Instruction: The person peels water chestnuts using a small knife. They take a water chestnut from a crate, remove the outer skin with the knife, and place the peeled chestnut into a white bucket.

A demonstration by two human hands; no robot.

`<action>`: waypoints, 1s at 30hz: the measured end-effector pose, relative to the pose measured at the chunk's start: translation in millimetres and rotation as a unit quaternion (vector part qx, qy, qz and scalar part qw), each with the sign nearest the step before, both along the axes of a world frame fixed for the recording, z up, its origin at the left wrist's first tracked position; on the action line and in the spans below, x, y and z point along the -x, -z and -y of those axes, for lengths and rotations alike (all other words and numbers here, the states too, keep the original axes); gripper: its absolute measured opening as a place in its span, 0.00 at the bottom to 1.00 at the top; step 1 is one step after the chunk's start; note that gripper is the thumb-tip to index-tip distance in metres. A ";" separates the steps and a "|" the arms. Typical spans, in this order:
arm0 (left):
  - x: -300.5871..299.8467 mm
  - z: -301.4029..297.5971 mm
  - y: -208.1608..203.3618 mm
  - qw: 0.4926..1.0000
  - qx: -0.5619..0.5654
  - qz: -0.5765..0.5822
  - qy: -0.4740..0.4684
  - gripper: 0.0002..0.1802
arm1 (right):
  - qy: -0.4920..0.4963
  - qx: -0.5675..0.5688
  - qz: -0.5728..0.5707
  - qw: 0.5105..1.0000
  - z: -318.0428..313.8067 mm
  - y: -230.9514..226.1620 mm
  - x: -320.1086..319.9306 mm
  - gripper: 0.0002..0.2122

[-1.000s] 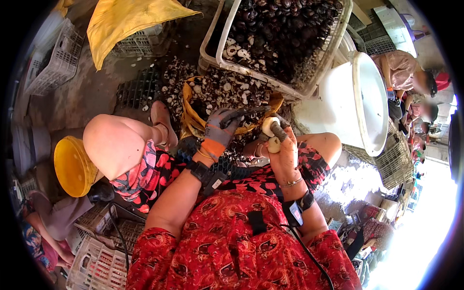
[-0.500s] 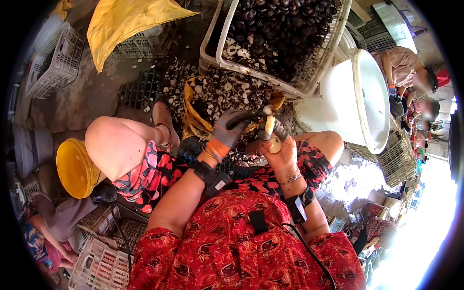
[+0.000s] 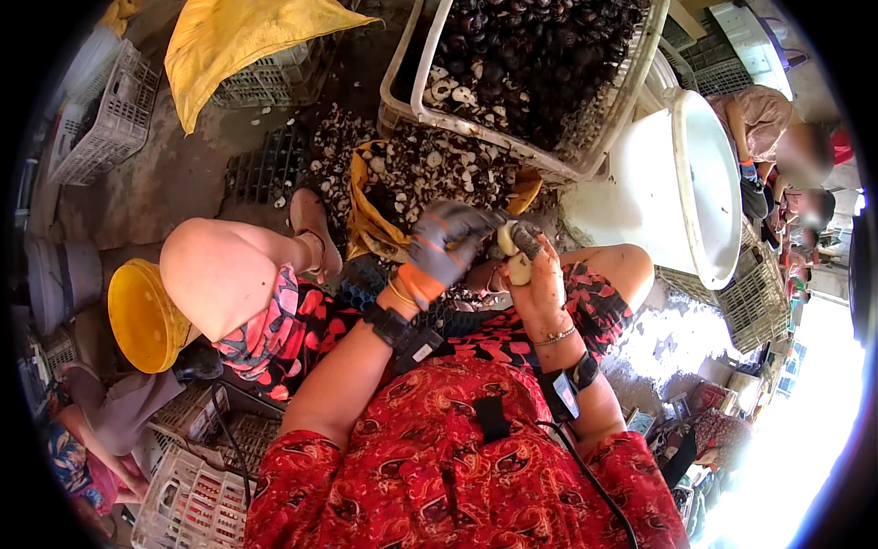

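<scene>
My right hand (image 3: 540, 285), bare apart from dark coverings on some fingertips, is closed around pale, peeled-looking water chestnuts (image 3: 519, 269). My left hand (image 3: 448, 240) wears a grey and orange glove. Its fingers are curled and their tips meet the pale pieces at my right fingers; what they grip, if anything, is hidden. Both hands are above my lap, in front of a heap of dark and white peelings (image 3: 430, 165). Beyond them, dark unpeeled water chestnuts (image 3: 530, 64) fill a white plastic crate (image 3: 498, 139), with some pale cut pieces at its near left corner.
A yellow sack edge (image 3: 361, 206) lies among the peelings. At the right stands a large white tub (image 3: 681, 183); a yellow bucket (image 3: 146, 316) is by my left knee. A yellow sheet (image 3: 247, 41) covers a crate at far left. Other people sit at both sides.
The pale pieces have shifted within my right hand, the long upper one now sitting lower and less upright. My left hand has turned slightly, its fingers curling in more.
</scene>
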State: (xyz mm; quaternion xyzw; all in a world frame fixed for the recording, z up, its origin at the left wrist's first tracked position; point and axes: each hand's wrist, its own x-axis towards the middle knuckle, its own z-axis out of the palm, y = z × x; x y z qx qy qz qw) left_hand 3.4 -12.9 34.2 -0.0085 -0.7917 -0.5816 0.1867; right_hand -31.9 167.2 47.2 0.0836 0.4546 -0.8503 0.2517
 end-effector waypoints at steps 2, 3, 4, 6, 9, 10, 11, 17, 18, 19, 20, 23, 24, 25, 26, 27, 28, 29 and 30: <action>4.4 9.3 23.0 0.981 -0.112 0.159 -0.011 0.10 | 0.028 -0.009 0.001 1.000 5.0 -12.0 -4.1 0.10; 1.6 7.3 16.6 0.974 -0.158 0.157 -0.036 0.10 | 0.033 -0.015 0.003 0.999 8.1 -19.4 -2.9 0.10; 2.5 3.6 9.1 0.993 -0.086 0.070 -0.038 0.11 | 0.037 -0.021 0.006 0.999 9.0 -22.5 -1.1 0.09; 2.3 -1.6 -10.5 0.992 0.063 -0.106 -0.029 0.12 | 0.065 0.027 0.153 0.986 10.0 -17.3 5.9 0.09; 2.2 2.7 14.0 0.986 -0.141 0.089 -0.005 0.11 | 0.001 0.161 0.235 0.959 8.1 -15.0 6.1 0.09; 1.2 4.2 22.9 0.957 -0.233 0.173 -0.006 0.11 | -0.022 0.165 0.211 0.963 9.7 -16.4 4.8 0.10; 0.1 3.6 17.7 0.954 -0.253 0.158 -0.017 0.10 | -0.005 0.153 0.223 0.963 7.8 -15.8 3.2 0.09; 3.3 5.9 3.0 0.996 -0.054 0.067 -0.012 0.11 | 0.048 0.029 0.012 0.998 -4.4 5.2 -4.1 0.13; 4.5 9.4 9.6 0.988 -0.084 0.124 -0.022 0.11 | 0.067 -0.001 -0.019 0.998 -5.3 6.5 -2.1 0.15; 1.8 8.4 15.0 0.983 -0.097 0.148 -0.040 0.11 | 0.049 -0.008 -0.022 0.999 -8.0 5.6 0.4 0.15; 1.0 6.8 3.6 0.996 -0.040 0.080 -0.023 0.11 | 0.033 -0.015 -0.021 0.999 -5.8 -1.0 1.8 0.16; -1.0 -2.2 -12.0 0.998 0.057 -0.036 0.004 0.12 | -0.045 0.004 -0.054 0.998 -2.3 -7.0 1.8 0.19; 0.9 0.6 3.7 1.000 0.003 0.028 -0.009 0.12 | -0.007 -0.028 -0.053 0.998 -2.1 -5.0 0.6 0.19; 2.8 7.9 23.1 0.994 -0.052 0.091 -0.022 0.13 | 0.030 -0.059 -0.053 0.996 -1.5 -2.3 -2.2 0.19; 5.4 12.3 21.5 0.981 -0.105 0.157 -0.036 0.13 | 0.065 -0.090 -0.050 0.993 2.2 -5.2 -3.4 0.19; 3.5 12.0 19.0 0.988 -0.061 0.136 -0.041 0.14 | 0.020 -0.078 -0.055 0.995 2.4 -12.2 -1.5 0.18; 1.4 6.9 15.2 0.996 -0.034 0.080 -0.029 0.14 | -0.026 -0.069 -0.061 0.995 2.1 -22.2 0.3 0.18; -0.8 0.1 2.8 1.000 -0.004 0.024 -0.013 0.13 | -0.032 -0.051 -0.044 0.997 0.6 -18.2 1.8 0.17; -1.5 -5.0 -3.3 0.999 0.026 -0.032 0.003 0.13 | -0.039 -0.032 -0.027 0.998 0.7 -15.4 3.2 0.17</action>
